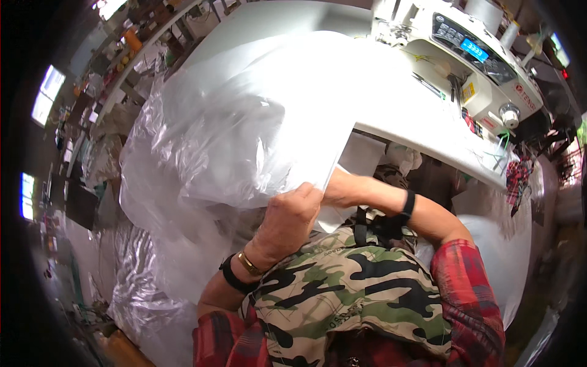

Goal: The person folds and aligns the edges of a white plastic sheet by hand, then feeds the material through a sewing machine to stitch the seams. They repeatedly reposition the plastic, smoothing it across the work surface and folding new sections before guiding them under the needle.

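Observation:
A big sheet of thin clear plastic, perhaps a bag, spreads over the left part of the white sewing table and droops past its front edge. At its near edge, my left hand is closed in a pinch on the plastic. My right hand reaches in just beside it, behind the edge of the plastic and a white surface. Only the back of that hand and the wrist show; its fingers are hidden, so I cannot tell what they hold. Glare washes out the middle of the plastic.
A white sewing machine with a lit blue display stands at the back right, with thread cones behind it. Plaid cloth scraps hang at the table's right end. Crumpled plastic lies low on the left, near cluttered shelves.

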